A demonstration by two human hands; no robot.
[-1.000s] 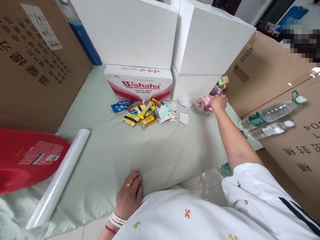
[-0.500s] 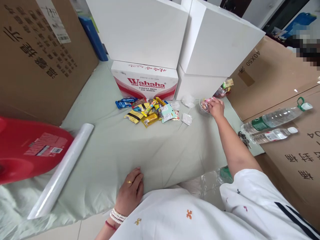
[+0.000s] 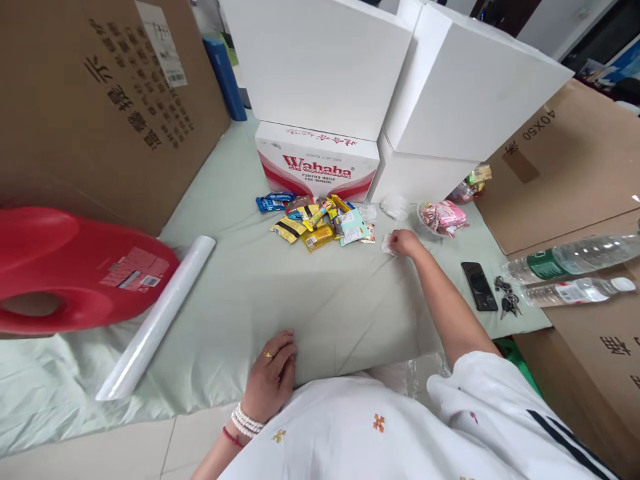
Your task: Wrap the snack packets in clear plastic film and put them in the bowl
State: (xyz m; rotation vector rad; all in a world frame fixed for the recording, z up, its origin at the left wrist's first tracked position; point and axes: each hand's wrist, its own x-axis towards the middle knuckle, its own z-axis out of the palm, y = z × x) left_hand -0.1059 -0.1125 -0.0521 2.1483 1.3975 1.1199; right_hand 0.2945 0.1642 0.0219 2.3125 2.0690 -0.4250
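Note:
My right hand (image 3: 403, 242) is on the green cloth with fingers closed on a small, whitish clear plastic packet (image 3: 387, 245), partly hidden under them. My left hand (image 3: 274, 373) lies at the near table edge, fingers resting loosely on the cloth, with nothing in it. Just behind my right hand are a crumpled clear plastic bag (image 3: 395, 207) and a clear bowl (image 3: 427, 230) of small wrapped items, with a pink packet (image 3: 451, 214) on top. To the left lies a pile of wrapped snacks, including a yellow packet (image 3: 288, 229) and a light-blue packet (image 3: 353, 227).
A Wahaha carton (image 3: 320, 163) and white boxes (image 3: 480, 87) stand at the back. On the left are a red jug (image 3: 80, 267) and a white roll (image 3: 160, 313). A phone (image 3: 479, 287), keys (image 3: 508, 298) and plastic bottles (image 3: 575, 259) lie at the right.
My right hand has left the bowl and moved left and nearer, onto the small plastic packet. The pink packet now shows on the bowl. The view has shifted; my left hand still rests at the edge.

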